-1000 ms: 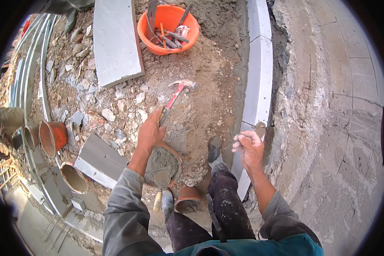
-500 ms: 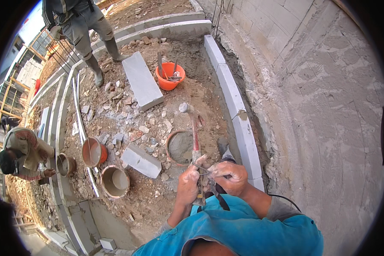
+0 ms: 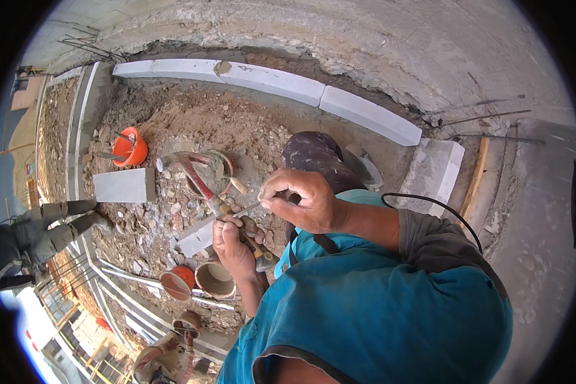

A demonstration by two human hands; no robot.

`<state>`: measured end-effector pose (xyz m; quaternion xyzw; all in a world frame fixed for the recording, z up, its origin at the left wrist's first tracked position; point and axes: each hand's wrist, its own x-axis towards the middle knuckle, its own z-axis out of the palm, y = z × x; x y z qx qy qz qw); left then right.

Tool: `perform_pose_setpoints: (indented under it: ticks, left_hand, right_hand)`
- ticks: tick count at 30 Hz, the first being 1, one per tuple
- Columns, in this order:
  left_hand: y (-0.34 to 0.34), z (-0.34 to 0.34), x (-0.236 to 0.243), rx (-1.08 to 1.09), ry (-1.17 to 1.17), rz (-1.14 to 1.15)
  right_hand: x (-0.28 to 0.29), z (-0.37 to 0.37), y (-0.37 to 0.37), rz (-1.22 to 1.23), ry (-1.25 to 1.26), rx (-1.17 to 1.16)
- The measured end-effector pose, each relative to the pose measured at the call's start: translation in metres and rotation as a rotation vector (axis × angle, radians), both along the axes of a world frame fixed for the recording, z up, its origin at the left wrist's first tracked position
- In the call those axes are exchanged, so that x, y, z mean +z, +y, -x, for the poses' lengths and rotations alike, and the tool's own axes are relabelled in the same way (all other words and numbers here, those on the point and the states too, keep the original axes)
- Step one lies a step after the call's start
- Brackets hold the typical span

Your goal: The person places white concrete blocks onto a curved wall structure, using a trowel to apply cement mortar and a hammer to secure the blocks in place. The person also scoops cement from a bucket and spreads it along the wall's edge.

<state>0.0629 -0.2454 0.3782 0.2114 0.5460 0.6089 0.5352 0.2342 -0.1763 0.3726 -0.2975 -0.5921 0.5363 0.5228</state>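
Observation:
My left hand (image 3: 234, 248) is closed around the handle of a hammer (image 3: 197, 180) with a red shaft, a dark and yellow grip and a pale round striking face. A thin metal rod (image 3: 248, 209) spans the small gap between my hands; its kind is unclear. My right hand (image 3: 304, 201) pinches the rod's upper end between thumb and fingertips. Its other end meets the fingers of my left hand, which partly hide it. Behind the hammer sits a round bucket of grey mortar (image 3: 206, 174), with a wooden tool handle (image 3: 239, 185) at its rim.
Pale blocks (image 3: 272, 83) form a low row along the rough wall (image 3: 390, 45). An orange bucket of tools (image 3: 132, 148) stands by a loose block (image 3: 123, 185) on rubble. More buckets (image 3: 215, 280) sit lower down. One person (image 3: 51, 230) stands left; another (image 3: 166, 360) bends at the bottom.
My view has swung right, so the block row now crosses the top. My hands are slightly farther apart, the right still pinching the rod and the left still on the hammer.

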Motion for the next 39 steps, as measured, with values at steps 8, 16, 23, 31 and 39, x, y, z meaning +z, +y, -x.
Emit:
perform_pose_setpoints:
  ticks: [8, 16, 23, 31, 39]
  left_hand:
    - [0.004, -0.122, -0.035, -0.578, 0.338, 0.087]
    - [-0.002, -0.317, -0.068, -0.967, 0.193, 0.122]
    - [-0.021, -0.403, -0.097, -1.099, 0.262, 0.256]
    - [-0.026, -0.401, -0.112, -1.508, 0.661, -0.14]
    - [-0.018, -0.345, -0.143, -1.095, 0.167, 0.093]
  right_hand:
    - [-0.041, -0.105, -0.064, 0.461, 0.151, -0.27]
    - [-0.066, -0.292, -0.126, 0.204, -0.165, -0.662]
    - [-0.103, -0.35, -0.186, 0.438, 0.105, -0.829]
    - [-0.154, -0.353, -0.176, 1.026, 0.565, -0.507]
    - [-0.202, -0.293, -0.152, 1.216, 0.951, -1.057]
